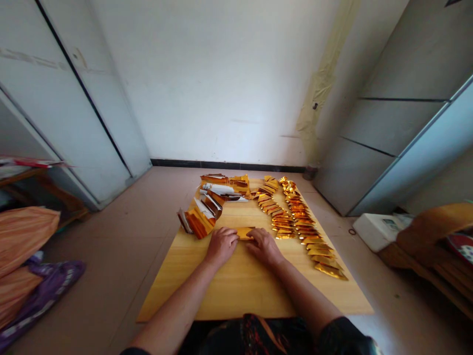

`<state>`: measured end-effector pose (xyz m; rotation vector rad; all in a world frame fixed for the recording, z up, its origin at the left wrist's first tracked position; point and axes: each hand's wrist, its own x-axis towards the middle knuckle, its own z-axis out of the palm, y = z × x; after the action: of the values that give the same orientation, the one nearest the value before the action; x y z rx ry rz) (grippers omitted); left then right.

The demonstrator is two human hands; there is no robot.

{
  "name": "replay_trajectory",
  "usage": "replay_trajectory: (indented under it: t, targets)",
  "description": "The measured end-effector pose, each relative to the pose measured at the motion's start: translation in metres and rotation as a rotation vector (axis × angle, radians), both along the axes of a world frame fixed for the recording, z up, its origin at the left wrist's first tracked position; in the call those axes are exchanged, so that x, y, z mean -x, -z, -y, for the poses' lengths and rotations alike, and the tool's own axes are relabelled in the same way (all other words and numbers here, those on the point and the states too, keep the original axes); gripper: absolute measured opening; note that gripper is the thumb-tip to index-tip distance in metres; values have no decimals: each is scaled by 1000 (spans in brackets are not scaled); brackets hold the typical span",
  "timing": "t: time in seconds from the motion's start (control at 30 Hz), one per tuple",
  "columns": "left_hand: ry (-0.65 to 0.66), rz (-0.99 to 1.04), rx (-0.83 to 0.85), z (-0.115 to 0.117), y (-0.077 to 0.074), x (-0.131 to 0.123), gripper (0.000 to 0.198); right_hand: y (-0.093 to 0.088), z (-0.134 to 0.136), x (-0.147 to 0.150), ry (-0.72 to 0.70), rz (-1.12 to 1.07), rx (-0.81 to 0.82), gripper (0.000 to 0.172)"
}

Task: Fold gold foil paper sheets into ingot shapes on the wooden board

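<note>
The gold foil piece (245, 232) lies between your hands, with your left hand (220, 246) and right hand (263, 247) close together, pressing its ends on the wooden board (244, 291). Rows of folded foil (291, 217) lie ahead right; a heap of foil packets (199, 222) lies ahead left.

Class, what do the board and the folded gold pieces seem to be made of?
The board looks like pale wood or wood-look laminate: fine straight grain, smooth surface. The folded gold pieces look like metallized foil on paper: mirror-bright glare, crisp creases, white backs on some.
</note>
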<state>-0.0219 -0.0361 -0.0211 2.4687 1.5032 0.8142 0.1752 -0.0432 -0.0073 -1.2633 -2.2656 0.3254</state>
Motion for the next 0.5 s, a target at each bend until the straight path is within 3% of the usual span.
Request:
replay_trajectory:
  t: [0.3, 0.5]
  targets:
    - [-62, 84, 57, -30, -4, -10, 20, -1, -32, 3, 289, -104, 190, 15]
    - [-123, 121, 92, -31, 0, -14, 22, 0, -34, 1, 387, -78, 231, 14]
